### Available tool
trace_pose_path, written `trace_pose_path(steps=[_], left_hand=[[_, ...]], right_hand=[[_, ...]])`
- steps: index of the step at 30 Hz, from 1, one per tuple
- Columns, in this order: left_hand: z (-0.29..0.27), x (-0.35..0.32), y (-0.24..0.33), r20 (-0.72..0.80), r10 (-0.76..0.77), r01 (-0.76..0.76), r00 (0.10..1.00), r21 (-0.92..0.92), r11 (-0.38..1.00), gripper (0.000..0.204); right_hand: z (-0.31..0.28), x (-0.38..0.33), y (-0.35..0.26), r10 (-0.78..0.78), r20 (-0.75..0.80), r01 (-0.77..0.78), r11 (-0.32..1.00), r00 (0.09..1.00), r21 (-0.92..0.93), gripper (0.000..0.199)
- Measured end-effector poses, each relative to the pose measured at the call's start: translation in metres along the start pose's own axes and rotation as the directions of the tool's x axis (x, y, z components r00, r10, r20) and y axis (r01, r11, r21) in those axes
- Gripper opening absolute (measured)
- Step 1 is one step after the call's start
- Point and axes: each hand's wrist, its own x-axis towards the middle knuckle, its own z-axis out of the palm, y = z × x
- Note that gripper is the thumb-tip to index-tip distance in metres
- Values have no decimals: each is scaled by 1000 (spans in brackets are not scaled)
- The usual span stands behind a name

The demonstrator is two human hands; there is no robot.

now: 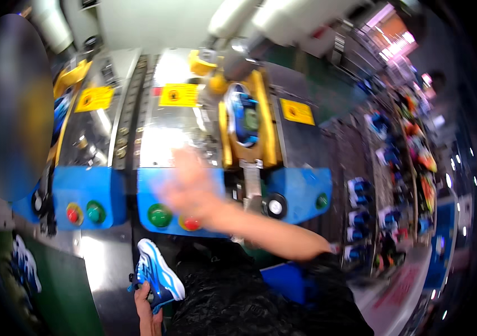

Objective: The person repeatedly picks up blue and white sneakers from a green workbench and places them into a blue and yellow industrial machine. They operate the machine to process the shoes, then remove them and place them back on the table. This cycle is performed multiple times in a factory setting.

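At the lower left, my left hand (pixel 144 305) is closed around a blue running shoe (pixel 159 274) with a white sole, its toe pointing up. My right hand (pixel 191 182) reaches across the blue front panel (pixel 238 224) of a press machine, smeared by motion, so its fingers are unclear. It is nearest to a green push button (pixel 159 215) and a red push button (pixel 190 223); whether it touches either I cannot tell. Farther back, another blue shoe (pixel 244 117) sits between the machine's yellow side pads (pixel 270 123).
A neighbouring station at left has its own red button (pixel 74 213) and green button (pixel 96 211). Racks with several shoes (pixel 360 191) line the right side. More shoes (pixel 26 263) are at the far left. A large blurred dark shape (pixel 12 106) covers the upper left.
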Motion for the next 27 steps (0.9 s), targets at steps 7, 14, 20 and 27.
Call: trace_pose_path(steps=[7,14,20,27], left_hand=[[-39,-12,-5,36,179,-180,983,31,983,40],[-79,-47,-22,-186,276,-308,943,-169,936,40],[-216,44,-76,-599,670,-395,438,541,743,82],[-245,128,-54,-276,702,-548,656,464,696,103]], right_hand=[[106,-14,-1,-219,234,262,950,947,-169,44],[166,-191,-38,-276,411,84,900,869,428,24],[138,-260,-100,-145,818,-282,893,556,351,13],[176,-198,-76,436,679,-579,815,590,-20,35]])
